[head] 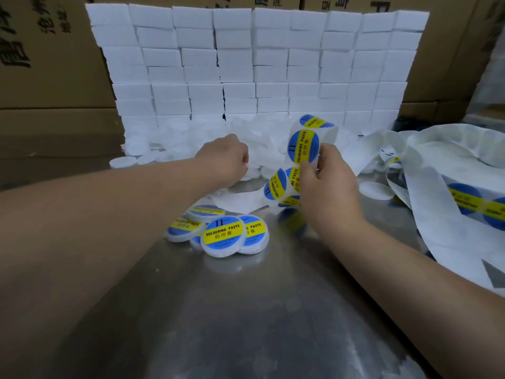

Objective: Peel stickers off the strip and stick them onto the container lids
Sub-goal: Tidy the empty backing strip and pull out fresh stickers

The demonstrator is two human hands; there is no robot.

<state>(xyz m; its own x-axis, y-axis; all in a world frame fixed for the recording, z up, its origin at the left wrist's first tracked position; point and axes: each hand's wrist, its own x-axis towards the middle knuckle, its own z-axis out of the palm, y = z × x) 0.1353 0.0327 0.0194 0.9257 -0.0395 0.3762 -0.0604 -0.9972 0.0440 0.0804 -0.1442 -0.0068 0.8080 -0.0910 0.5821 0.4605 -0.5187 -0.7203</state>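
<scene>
Progress: early-to-mid batch, my read. A small heap of labelled lids (223, 235) sits on the steel table (218, 324) near me. I count four or five, overlapping, blue-and-yellow faces up. That's the finished part.

Left to do: plenty. A big drift of blank lids (188, 143) lies further back against the wall of white blocks (246, 64), too many to count. One stray blank lid (375, 190) lies just right of my right hand, another at the pile's left edge.

My right hand (325, 187) pinches the sticker strip (281, 184), held upright between the two lid piles. Thumb and fingers are closed on the backing at the lower right edge of the top sticker (303, 146). That sticker looks unpeeled and on its backing; more full stickers show above and below it. More strip (464, 198) trails off to the right, some of it bare backing and some carrying stickers, so supply isn't the limit.

My left hand (226, 160) is out at the near edge of the blank pile, knuckles up, fingers curled under. I can't tell if it has a lid: fingertips are hidden and everything there is white on white.

Step in hand, I judge: fetching the next blank lid while the strip is held ready. Peel and stick for this lid not yet done. Cartons (54, 64) stand behind.
</scene>
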